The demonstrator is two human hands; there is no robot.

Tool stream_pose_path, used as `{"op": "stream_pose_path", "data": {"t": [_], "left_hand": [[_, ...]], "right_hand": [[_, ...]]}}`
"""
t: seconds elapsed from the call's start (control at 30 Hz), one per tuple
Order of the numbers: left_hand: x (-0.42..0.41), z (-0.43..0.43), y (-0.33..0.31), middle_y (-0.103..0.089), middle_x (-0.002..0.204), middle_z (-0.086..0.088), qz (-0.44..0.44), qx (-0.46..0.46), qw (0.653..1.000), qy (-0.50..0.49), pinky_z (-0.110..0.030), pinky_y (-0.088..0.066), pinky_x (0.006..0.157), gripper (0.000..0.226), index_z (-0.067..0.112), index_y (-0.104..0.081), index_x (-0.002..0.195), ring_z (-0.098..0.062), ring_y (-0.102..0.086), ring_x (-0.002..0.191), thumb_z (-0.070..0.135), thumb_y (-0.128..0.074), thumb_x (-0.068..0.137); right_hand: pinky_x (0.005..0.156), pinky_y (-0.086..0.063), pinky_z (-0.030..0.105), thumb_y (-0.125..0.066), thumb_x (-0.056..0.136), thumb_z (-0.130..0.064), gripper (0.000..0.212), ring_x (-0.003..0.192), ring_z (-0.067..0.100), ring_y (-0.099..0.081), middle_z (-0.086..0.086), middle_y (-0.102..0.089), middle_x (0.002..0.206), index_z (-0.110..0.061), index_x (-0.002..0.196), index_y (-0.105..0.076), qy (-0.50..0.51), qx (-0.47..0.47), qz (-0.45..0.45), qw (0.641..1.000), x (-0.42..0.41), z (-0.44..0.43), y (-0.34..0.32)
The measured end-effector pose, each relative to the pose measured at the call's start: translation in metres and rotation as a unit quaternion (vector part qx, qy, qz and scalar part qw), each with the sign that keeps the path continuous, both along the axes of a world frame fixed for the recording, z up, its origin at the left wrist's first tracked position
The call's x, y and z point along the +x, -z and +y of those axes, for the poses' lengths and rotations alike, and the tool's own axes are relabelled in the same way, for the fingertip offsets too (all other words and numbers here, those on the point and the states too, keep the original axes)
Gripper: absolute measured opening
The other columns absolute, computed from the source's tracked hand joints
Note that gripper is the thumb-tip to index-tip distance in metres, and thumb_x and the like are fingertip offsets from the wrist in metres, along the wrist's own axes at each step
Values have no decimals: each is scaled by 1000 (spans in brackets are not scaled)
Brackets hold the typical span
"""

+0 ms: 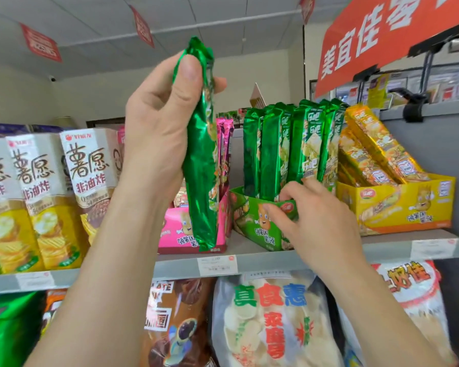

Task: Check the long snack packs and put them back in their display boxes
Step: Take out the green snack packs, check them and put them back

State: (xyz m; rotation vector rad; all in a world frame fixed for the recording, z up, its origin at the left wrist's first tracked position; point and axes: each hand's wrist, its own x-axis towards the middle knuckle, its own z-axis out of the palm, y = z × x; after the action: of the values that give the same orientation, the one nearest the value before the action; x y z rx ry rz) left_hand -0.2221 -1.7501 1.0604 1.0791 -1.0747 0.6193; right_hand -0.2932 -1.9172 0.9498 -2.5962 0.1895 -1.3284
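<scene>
My left hand (159, 123) holds a long green snack pack (200, 165) upright by its upper half, raised in front of the pink display box (175, 234). My right hand (313, 215) grips the front rim of the green display box (252, 221) on the shelf, thumb on the front panel and fingers inside. Several green packs (289, 147) stand upright in that box. Pink packs (224, 144) stand in the pink box, mostly hidden behind the held pack. A yellow display box (408, 205) at the right holds yellow packs (376, 149) leaning back to the left.
White and yellow chip boxes (45, 197) fill the shelf's left side. The grey shelf edge (276, 260) carries price labels. Large snack bags (270, 321) sit on the shelf below. A red sign (382, 38) hangs at the upper right above a grey counter.
</scene>
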Motion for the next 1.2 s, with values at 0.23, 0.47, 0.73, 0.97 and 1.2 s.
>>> {"op": "stream_pose_path", "data": {"t": [0.23,0.47,0.73,0.97,1.2], "left_hand": [[-16,16,-18,-73,95,0,-109,42,986,-119,-44,-58,80,37,9,-63,111,-34,-70,96,27,-76,82],[-16,8,-38,-66,99,-10,-198,21,965,-169,-46,-53,74,34,4,-56,117,-21,-62,86,22,-69,91],[5,-28,-31,-64,104,-1,-142,97,966,-194,-41,-53,91,29,13,-52,114,-17,-64,99,19,-67,90],[28,-58,-5,-58,110,6,-42,163,961,-220,-23,-47,87,28,12,-49,123,-9,-58,103,15,-58,97],[37,-85,21,-55,76,-1,41,272,921,-275,-25,-40,53,41,8,-31,143,-17,-56,65,18,-41,104]], "right_hand": [[58,-30,32,-68,87,-32,19,67,15,-47,-8,-40,74,-28,75,-53,-84,19,38,996,-14,-26,-13],[61,-32,33,-69,86,-18,16,68,9,-46,-4,-42,77,-21,76,-56,-117,82,25,989,-20,-49,-8],[74,-47,37,-66,89,-21,11,78,15,-53,-4,-44,92,-23,83,-57,-109,104,3,989,-16,-49,0],[65,-34,33,-67,88,-19,15,81,20,-52,-6,-52,86,-22,80,-54,-95,69,-14,993,-16,-48,0],[56,-25,14,-69,87,-25,14,75,16,-46,-13,-53,70,-25,82,-56,-86,77,-23,993,-15,-47,4]]}}
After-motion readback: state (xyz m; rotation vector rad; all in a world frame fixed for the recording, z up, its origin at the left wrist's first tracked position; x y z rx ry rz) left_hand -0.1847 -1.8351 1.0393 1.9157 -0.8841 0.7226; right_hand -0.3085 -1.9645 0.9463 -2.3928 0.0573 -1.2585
